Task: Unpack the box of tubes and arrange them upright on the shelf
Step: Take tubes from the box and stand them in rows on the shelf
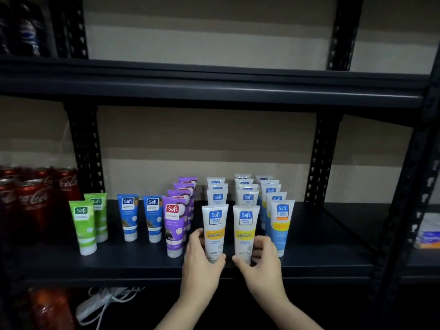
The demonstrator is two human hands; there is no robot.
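Both hands are at the front of the black metal shelf point(309, 260), each curled round the lower end of a tube. The left hand point(202, 260) holds the left white plastic tube with a yellow band point(215, 225), fingers wrapped behind it and thumb in front near the cap; the right hand point(263, 258) pinches the matching right white tube with a yellow band point(246, 228) between thumb and fingers in the same way.

This looks like the placing step — two tubes being set down as the front pair of their rows, with more white tubes point(247, 198) lined up behind and a blue-and-white tube point(281, 225) just beside on the right. No box is in view, so how many remain to unpack cannot be told.

Both held tubes stand with their long axis vertical, cap end down on the shelf board, flat crimped end up, labels facing the camera. The left one leans very slightly outward at the top.

Next, I judge, each hand must ease its grip without tipping the tube — the caps are narrow bases, and the purple tubes point(175, 225) stand close on the left.
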